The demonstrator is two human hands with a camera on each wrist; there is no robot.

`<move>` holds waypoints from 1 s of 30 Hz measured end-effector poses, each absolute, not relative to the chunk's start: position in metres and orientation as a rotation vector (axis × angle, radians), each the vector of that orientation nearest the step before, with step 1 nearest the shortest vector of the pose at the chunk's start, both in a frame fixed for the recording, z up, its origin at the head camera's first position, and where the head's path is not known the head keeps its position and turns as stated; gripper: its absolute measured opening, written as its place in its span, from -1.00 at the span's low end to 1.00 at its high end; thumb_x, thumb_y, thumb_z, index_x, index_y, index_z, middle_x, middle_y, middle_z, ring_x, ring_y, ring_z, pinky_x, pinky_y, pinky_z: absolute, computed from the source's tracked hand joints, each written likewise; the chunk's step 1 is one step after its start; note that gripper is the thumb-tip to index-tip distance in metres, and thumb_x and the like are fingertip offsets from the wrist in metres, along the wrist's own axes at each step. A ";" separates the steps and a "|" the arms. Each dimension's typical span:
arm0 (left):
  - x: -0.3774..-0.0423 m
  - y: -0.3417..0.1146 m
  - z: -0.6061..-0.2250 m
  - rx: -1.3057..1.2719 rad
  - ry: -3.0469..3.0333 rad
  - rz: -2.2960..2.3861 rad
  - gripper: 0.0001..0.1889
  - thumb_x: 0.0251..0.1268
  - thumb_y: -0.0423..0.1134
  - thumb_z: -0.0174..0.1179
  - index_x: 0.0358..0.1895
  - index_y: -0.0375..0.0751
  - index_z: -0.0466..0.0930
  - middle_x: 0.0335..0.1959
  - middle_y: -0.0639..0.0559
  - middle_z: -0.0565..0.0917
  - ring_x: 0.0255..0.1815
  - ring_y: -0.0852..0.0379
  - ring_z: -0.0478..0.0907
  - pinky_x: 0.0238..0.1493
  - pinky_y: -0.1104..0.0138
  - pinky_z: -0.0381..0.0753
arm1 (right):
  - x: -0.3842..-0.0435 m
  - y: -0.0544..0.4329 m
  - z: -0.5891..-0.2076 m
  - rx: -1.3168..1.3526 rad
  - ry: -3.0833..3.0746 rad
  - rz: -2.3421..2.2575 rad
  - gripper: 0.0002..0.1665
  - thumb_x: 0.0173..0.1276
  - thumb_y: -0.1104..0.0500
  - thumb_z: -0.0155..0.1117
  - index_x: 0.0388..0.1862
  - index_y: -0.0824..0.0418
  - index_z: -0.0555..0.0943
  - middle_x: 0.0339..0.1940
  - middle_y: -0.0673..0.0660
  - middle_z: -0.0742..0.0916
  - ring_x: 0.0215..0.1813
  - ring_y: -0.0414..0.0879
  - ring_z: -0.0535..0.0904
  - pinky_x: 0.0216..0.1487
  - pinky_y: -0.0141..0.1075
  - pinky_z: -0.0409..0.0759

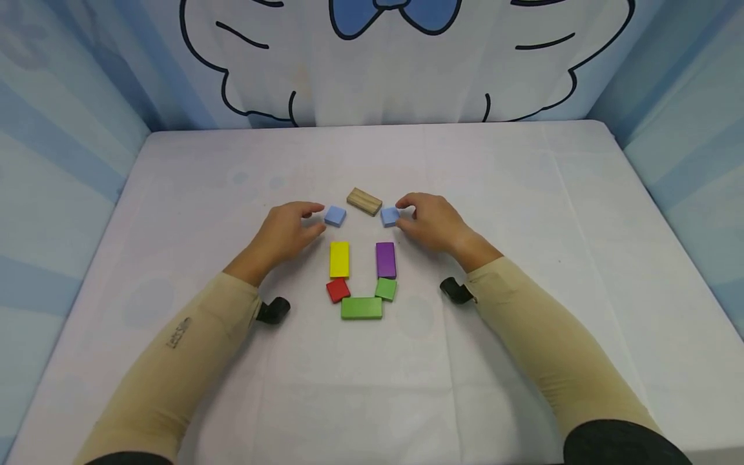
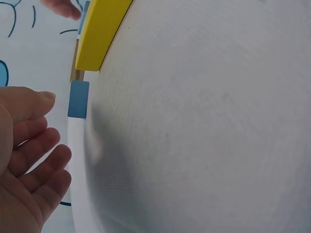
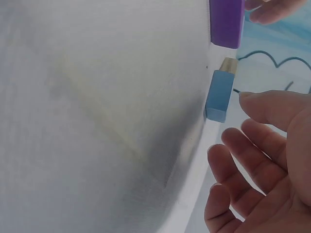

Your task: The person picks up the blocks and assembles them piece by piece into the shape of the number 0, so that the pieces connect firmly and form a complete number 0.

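Two light blue square blocks lie on the white table below the ends of a bare wooden block [image 1: 364,201], which is tilted. Beside the left blue block [image 1: 335,216] is my left hand [image 1: 289,229], thumb and fingers spread apart, with a small gap to the block. My right hand [image 1: 433,221] has its thumb and forefinger at the outer edge of the right blue block [image 1: 389,217]. In the right wrist view the thumb [image 3: 262,107] appears apart from that blue block [image 3: 219,96], and the other fingers are loosely bent.
Nearer me stand a yellow block [image 1: 340,259] and a purple block [image 1: 386,260]. Below them lie a red square block [image 1: 338,290], a green square block [image 1: 386,289] and a long green block [image 1: 361,309]. Printed curtains [image 1: 395,77] surround the white table [image 1: 360,387].
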State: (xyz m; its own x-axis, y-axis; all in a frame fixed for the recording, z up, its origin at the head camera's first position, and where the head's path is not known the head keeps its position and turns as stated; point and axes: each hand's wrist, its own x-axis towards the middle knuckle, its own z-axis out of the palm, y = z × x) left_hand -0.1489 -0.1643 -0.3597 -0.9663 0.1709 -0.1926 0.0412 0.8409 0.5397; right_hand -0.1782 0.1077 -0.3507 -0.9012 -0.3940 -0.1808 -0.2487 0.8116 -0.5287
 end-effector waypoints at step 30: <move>-0.160 -0.147 -0.365 0.181 2.732 0.783 -0.51 0.48 -0.22 0.17 0.43 -0.14 0.43 0.36 -0.13 0.48 0.25 -0.08 0.47 0.30 0.08 0.46 | -0.188 0.103 -0.364 -0.518 2.698 -0.675 -0.53 0.46 0.15 0.15 0.31 0.24 0.55 0.15 0.20 0.67 0.09 0.04 0.54 0.19 -0.07 0.48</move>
